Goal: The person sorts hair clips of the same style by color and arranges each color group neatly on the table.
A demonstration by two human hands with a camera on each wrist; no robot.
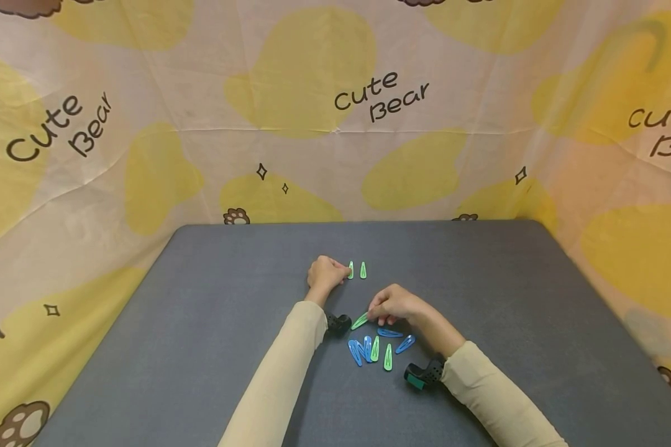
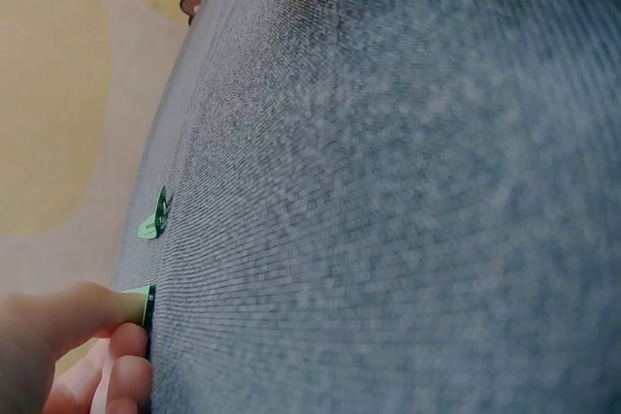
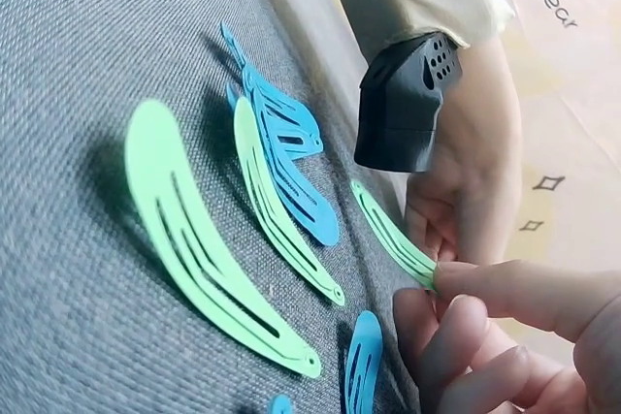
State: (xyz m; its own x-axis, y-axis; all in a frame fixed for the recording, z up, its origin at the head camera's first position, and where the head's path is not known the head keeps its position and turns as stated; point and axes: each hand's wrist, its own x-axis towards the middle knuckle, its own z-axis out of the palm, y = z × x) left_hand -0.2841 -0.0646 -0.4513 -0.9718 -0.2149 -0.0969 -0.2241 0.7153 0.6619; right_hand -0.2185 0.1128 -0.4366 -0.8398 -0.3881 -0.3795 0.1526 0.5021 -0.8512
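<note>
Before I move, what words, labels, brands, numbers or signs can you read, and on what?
"Cute Bear": printed backdrop cloth, head view, centre.
"Cute Bear": same cloth, left.
"Cut… Be…": same cloth, right edge, cut off.
"…ute Bear": same cloth, right wrist view, first letter cut off.
Green hair clips, blue hair clips: no lettering readable.

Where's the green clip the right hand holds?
In the head view, the green clip is pinched by the right hand, just right of the left wrist's black camera and above the clustered blue clips.
</note>
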